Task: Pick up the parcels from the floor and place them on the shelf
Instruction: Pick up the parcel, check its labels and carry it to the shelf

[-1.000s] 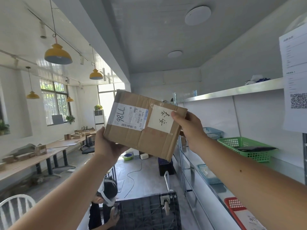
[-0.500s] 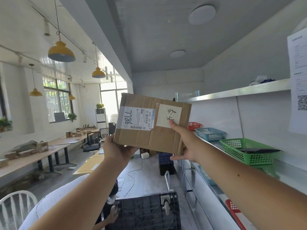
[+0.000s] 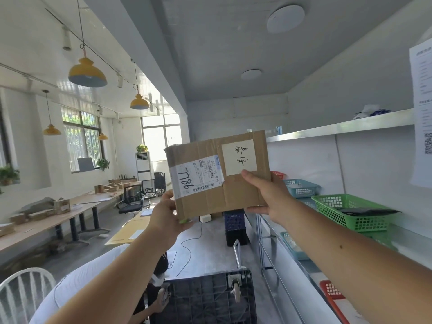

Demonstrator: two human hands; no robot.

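Observation:
A flat brown cardboard parcel (image 3: 233, 197) with a white shipping label and a handwritten white note is held up in front of me at arm's length. My left hand (image 3: 167, 218) grips its lower left corner. My right hand (image 3: 268, 197) holds its lower right edge, thumb on the front face. The parcel hangs in the air to the left of the metal shelf (image 3: 339, 126), whose upper board runs along the right wall. A lower shelf board (image 3: 402, 239) carries baskets.
A green basket (image 3: 350, 213) with a dark pouch, blue baskets (image 3: 300, 188) and a red basket (image 3: 332, 293) sit on the shelves. An upturned black trolley (image 3: 205, 298) lies below me, with a crouching person (image 3: 154, 277) beside it. Tables stand left; a white chair (image 3: 21, 288) is nearby.
The parcel has moved right and slightly down toward the shelf and turned nearer level. My right hand has slid from its upper right edge to its lower right edge.

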